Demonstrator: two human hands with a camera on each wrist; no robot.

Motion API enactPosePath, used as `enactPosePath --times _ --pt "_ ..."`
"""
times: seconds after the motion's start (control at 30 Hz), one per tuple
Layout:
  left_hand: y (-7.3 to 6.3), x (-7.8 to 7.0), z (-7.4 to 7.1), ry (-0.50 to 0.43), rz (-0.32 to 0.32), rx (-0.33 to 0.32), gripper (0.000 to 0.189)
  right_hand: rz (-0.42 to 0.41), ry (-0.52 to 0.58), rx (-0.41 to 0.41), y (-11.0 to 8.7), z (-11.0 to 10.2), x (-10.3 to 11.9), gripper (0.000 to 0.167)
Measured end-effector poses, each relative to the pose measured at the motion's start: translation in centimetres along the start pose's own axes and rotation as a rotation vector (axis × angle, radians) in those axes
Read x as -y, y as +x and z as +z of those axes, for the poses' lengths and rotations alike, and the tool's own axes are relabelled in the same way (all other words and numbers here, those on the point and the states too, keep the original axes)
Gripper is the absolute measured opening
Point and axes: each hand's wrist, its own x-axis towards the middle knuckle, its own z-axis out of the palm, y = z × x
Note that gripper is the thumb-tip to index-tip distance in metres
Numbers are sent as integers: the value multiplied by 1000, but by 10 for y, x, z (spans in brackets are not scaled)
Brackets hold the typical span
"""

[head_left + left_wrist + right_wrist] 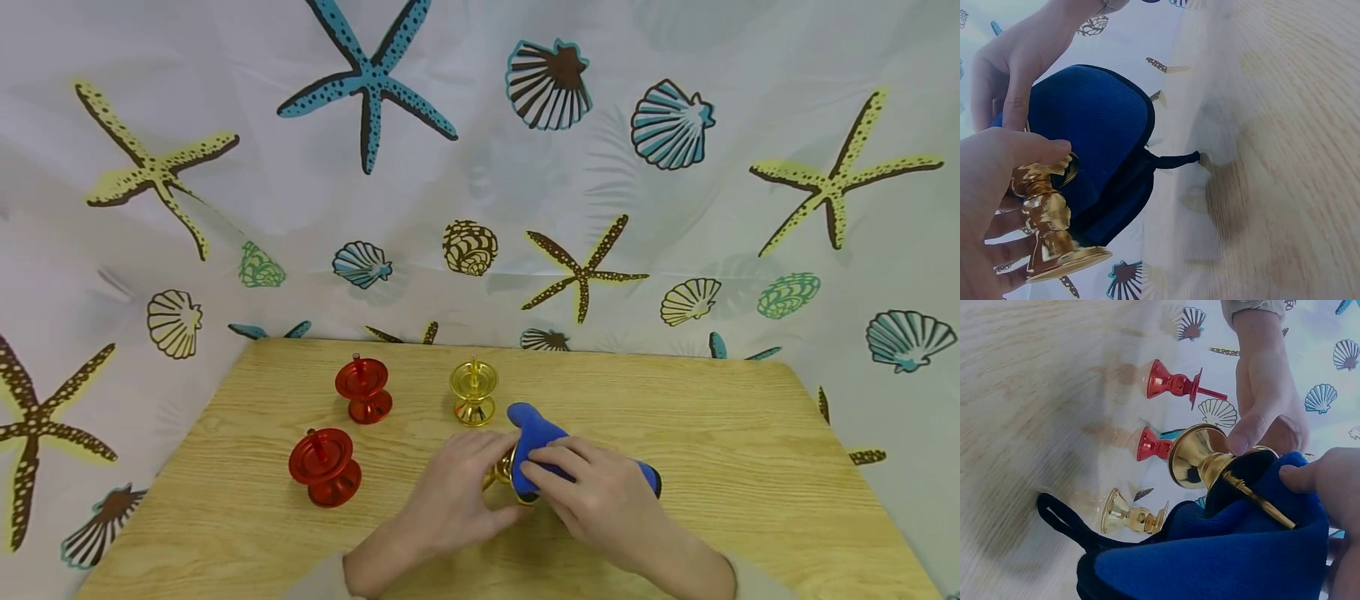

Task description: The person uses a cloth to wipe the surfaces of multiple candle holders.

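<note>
Pale sleeves [761,581] sit nearest; past them the left hand [457,492] grips a gold stand [1047,215], tilted and held off the desk [750,450]. The right hand [607,500] pinches a blue cloth [538,437] against it. A second gold stand [474,408] stands upright beyond, with a red stand [363,387] and a nearer red stand [325,467] upright to the left. A curtain [480,183] with shells and starfish hangs behind.

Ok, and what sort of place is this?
Probably an indoor tabletop work spot, perhaps staged: there's a wood-grain table, a sea-life-patterned backdrop hanging close behind it, and a blue cloth held against a gold holder.
</note>
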Motion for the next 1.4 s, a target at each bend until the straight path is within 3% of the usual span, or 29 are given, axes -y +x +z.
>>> enactPosePath --times 0.23,0.5,0.63,0.93,1.17,1.4 --pt "-2 0 3 59 33 -44 85 164 59 17 4 3 1 32" --pt "-5 5 9 142 68 -111 86 376 183 100 9 4 -3 21" --pt "-5 6 10 148 78 -122 86 371 209 110 8 2 -5 20" --pt "-5 7 9 154 81 -124 87 375 225 34 -6 -12 -6 28" --pt "-9 9 9 152 48 -111 87 402 239 10 -15 -24 -5 33" --pt "-10 10 10 146 78 -125 89 431 232 12 -9 -21 -3 26"
